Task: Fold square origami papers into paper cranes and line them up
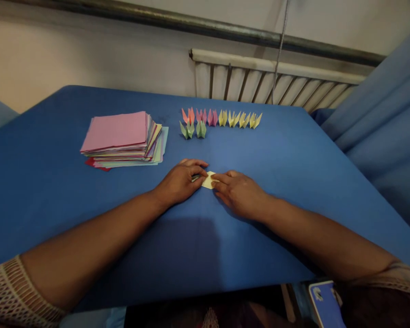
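A small folded piece of pale yellow paper lies flat on the blue-covered table, between my two hands. My left hand pinches its left end, with the thumb below and the fingers bent over it. From the other side, my right hand presses on its right end with the fingertips close together. The fingers cover both ends, so only the middle of the paper shows.
Beyond my hands stand folded paper cranes in two rows: several yellow, some pink, and two green. A tall stack of coloured paper sits at the left. A radiator and blue curtain border the table.
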A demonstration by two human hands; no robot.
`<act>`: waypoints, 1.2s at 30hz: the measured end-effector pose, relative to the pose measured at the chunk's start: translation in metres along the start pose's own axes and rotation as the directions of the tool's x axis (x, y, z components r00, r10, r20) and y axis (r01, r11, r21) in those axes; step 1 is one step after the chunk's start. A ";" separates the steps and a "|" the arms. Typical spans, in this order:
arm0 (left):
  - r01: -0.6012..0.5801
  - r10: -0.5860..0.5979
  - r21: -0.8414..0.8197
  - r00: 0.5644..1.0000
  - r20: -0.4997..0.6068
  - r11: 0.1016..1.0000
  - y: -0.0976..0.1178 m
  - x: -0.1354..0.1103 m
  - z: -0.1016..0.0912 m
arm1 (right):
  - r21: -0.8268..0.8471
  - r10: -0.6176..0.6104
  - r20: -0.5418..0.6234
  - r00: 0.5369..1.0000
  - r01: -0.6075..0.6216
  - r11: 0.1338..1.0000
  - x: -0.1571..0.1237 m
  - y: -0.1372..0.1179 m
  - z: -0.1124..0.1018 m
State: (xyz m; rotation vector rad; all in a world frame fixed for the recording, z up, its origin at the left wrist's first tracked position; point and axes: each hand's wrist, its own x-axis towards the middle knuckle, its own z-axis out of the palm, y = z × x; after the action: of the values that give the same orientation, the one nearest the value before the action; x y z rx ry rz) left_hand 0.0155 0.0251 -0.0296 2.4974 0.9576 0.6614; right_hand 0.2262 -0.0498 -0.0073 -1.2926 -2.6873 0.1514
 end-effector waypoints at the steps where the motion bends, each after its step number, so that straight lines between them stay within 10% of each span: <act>1: 0.005 -0.006 0.004 1.000 0.009 1.000 0.000 0.000 -0.001 | -0.003 -0.011 0.012 1.000 0.011 1.000 0.000 0.000 0.000; 36: -0.270 0.207 0.341 0.955 0.211 0.900 0.014 -0.001 -0.013 | -0.011 0.035 0.008 0.999 -0.035 0.999 0.008 0.012 -0.001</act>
State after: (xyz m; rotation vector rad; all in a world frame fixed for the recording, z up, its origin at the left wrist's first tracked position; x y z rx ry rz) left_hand 0.0148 0.0168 -0.0119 2.9818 0.7737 0.3511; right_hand 0.2308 -0.0355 -0.0073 -1.3453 -2.6768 0.1462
